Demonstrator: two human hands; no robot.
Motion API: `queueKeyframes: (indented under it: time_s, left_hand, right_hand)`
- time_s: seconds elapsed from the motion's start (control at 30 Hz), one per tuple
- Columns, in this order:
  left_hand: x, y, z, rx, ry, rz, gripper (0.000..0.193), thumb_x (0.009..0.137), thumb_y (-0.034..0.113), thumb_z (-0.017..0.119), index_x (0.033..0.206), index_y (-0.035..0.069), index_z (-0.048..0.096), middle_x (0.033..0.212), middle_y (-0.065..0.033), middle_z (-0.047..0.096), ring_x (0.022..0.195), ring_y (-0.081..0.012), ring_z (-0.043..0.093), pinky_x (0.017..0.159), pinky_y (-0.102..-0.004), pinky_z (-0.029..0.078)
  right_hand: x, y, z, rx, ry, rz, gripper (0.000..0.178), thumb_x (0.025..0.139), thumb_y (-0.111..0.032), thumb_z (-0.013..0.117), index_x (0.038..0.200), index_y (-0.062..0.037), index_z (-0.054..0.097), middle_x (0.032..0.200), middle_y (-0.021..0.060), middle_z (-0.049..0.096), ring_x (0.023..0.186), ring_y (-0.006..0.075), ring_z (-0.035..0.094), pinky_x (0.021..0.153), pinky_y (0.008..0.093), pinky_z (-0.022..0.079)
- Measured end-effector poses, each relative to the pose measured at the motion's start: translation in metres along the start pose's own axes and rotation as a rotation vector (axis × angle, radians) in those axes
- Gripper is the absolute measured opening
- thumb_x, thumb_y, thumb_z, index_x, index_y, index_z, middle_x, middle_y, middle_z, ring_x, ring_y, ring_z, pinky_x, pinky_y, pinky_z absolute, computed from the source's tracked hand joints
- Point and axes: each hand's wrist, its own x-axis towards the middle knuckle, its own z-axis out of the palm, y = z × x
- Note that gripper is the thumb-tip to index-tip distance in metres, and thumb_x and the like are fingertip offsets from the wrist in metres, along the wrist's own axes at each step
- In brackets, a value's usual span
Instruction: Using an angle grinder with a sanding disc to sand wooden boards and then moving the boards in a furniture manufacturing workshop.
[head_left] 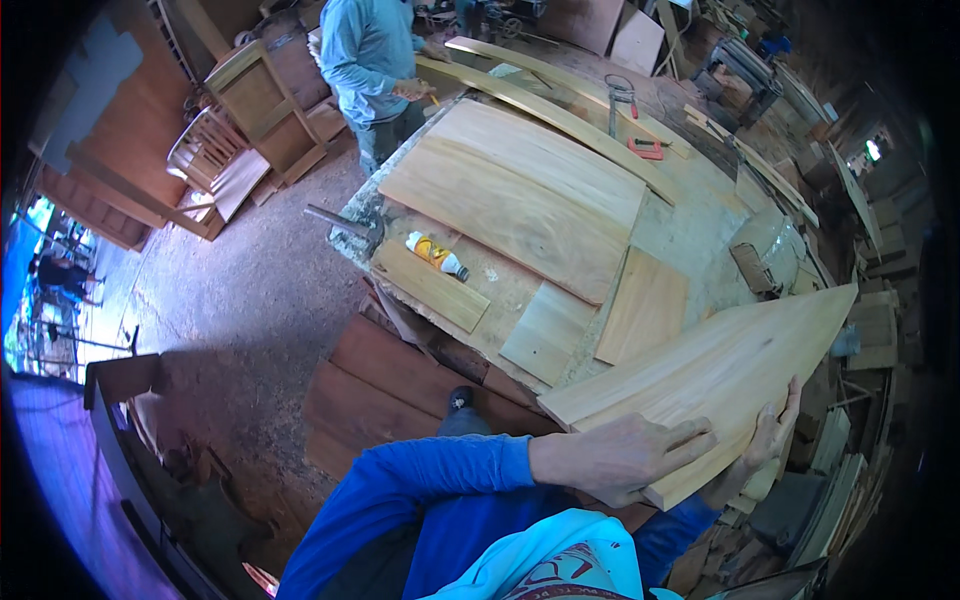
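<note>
A pale wooden panel (730, 350) is tilted up in front of me, over the near right corner of the workbench (700, 235). My left hand (635, 452) lies across its near end, fingers stretched over the face and thumb by the edge. On the right, my right hand (765, 440) grips the panel's long edge, with fingers showing along it and the palm partly hidden behind the wood. Just beyond the panel, a short board (645, 305) and a smaller pale board (548, 330) lie flat on the bench.
A large panel (520, 190), a yellow-labelled bottle (437, 255), a narrow board (430, 285), long strips (550, 115) and a red clamp (646, 149) lie on the bench. Another person (370, 75) stands at its far left. Reddish boards (375, 385) are below; a wooden chair (215, 155) stands left.
</note>
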Motion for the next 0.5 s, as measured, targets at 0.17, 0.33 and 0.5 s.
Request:
queueKeyframes:
  time_s: [0.17,0.33,0.5]
  left_hand:
    - [-0.005,-0.008,-0.007,-0.076,-0.063,-0.023,0.108,0.068,0.019,0.078,0.154,-0.006,0.017,0.151,-0.0342,0.033,0.095,-0.0435,0.066,0.065,-0.044,0.054]
    - [-0.008,-0.013,-0.012,-0.056,-0.057,-0.052,0.109,0.066,0.022,0.082,0.153,-0.007,0.021,0.151,-0.034,0.032,0.097,-0.0415,0.067,0.069,-0.043,0.056]
    - [-0.005,-0.017,-0.003,-0.118,-0.012,-0.003,0.11,0.064,0.024,0.083,0.151,-0.008,0.025,0.151,-0.0335,0.033,0.095,-0.04,0.067,0.069,-0.0413,0.056]
  right_hand:
    - [-0.003,0.008,-0.004,-0.01,0.045,0.014,0.067,0.096,-0.006,0.047,0.155,0.0043,0.018,0.154,0.0243,0.034,0.137,0.0295,0.042,0.115,0.039,0.033]
    - [-0.006,0.007,0.006,0.029,0.084,0.057,0.07,0.097,-0.008,0.051,0.156,0.0042,0.015,0.153,0.0234,0.035,0.137,0.0275,0.041,0.115,0.0376,0.031]
    - [-0.007,-0.027,0.023,-0.049,0.109,0.236,0.073,0.096,-0.011,0.056,0.155,0.0052,0.015,0.146,0.0222,0.043,0.131,0.0262,0.048,0.11,0.0362,0.04]
